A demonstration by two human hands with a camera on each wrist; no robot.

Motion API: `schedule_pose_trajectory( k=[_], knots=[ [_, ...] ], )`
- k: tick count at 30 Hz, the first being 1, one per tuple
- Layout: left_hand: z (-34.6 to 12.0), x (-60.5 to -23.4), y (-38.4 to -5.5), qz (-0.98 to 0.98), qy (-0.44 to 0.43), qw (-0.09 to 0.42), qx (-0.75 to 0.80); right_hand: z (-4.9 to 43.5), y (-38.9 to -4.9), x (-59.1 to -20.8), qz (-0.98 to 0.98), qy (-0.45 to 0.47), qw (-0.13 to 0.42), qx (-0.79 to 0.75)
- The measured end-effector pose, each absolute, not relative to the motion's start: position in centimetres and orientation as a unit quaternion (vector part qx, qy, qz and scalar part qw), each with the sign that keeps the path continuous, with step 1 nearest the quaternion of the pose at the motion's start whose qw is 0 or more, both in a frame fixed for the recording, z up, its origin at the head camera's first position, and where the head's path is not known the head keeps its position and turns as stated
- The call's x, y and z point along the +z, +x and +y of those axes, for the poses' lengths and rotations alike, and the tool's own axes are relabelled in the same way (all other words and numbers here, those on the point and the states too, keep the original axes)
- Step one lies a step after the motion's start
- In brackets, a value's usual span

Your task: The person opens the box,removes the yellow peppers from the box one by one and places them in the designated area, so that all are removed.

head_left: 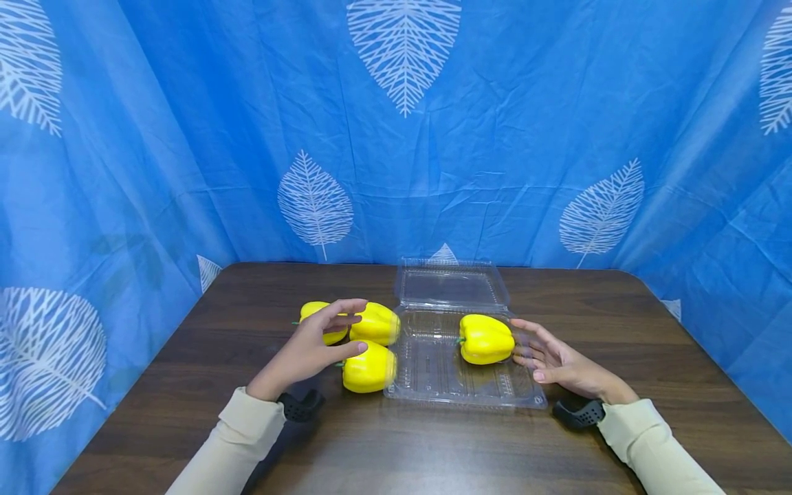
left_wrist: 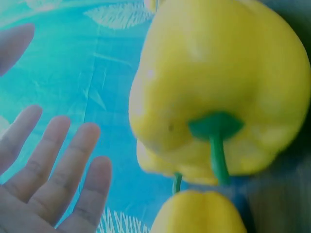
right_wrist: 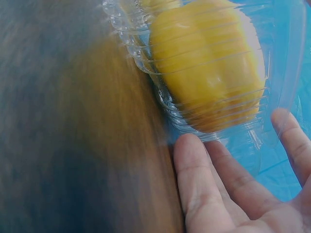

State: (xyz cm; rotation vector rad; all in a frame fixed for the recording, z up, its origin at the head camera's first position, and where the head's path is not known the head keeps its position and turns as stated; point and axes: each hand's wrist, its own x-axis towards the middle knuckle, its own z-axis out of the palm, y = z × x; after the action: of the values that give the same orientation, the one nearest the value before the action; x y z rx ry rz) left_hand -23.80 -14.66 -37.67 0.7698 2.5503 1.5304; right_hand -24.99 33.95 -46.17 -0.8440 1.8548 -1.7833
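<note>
A yellow bell pepper [head_left: 487,339] lies on its side in the right part of a clear plastic clamshell container [head_left: 427,375], whose lid [head_left: 452,283] is folded back. At its right wall is my right hand [head_left: 566,368], fingers extended; the right wrist view shows fingertips [right_wrist: 190,148] close against the ribbed plastic. Left of the container sit three more yellow peppers: a near one [head_left: 366,369], a middle one [head_left: 377,323] and a far-left one [head_left: 313,311] partly hidden. My left hand [head_left: 312,349] hovers over these with spread fingers, holding nothing. Green stems show in the left wrist view.
A dark wooden table [head_left: 396,454] bears everything. Behind and beside it hangs a blue curtain [head_left: 495,137] with white leaf prints. Black bands [head_left: 301,405] circle both wrists.
</note>
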Motion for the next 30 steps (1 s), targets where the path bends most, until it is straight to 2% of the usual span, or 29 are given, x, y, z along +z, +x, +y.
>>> schedule_pose_trajectory(
  k=[16, 30],
  knots=[
    [-10.1, -38.2, -23.6, 0.796, 0.265, 0.059, 0.541, 34.0, -25.1, -46.3, 0.67, -0.301, 0.218, -0.643],
    [-6.4, -37.9, -23.6, 0.781, 0.281, 0.035, 0.557, 33.9, -24.8, -45.9, 0.679, -0.285, 0.217, -0.64]
  ],
)
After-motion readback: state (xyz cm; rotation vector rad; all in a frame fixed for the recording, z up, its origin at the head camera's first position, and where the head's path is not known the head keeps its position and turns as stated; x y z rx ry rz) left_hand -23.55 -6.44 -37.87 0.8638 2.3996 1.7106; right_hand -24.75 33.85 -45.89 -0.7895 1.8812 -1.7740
